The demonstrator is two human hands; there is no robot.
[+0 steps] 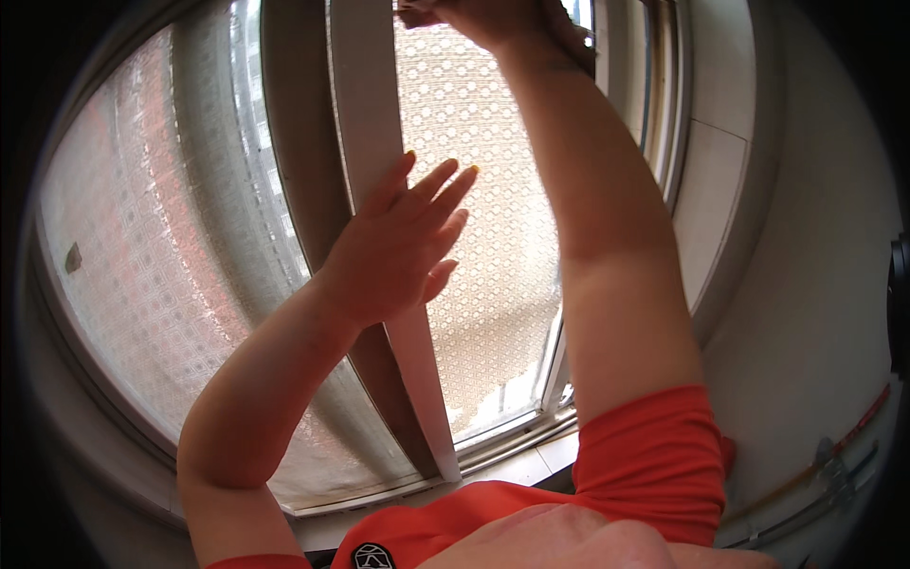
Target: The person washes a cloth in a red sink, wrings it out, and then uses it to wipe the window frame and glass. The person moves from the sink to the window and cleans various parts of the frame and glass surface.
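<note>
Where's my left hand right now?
In the head view, your left hand lies centre frame, fingers spread flat against the white window frame bar, below your raised right hand.

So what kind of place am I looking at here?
Probably a room in a home, at a window: a white sliding window frame, a lace curtain over the glass, and a tiled sill below.

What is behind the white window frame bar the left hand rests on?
Behind the white frame bar, patterned glass shows a pale lattice texture. The left hand lies flat on the bar; the right hand reaches its top. Anything beyond the frosted glass is obscured.
</note>
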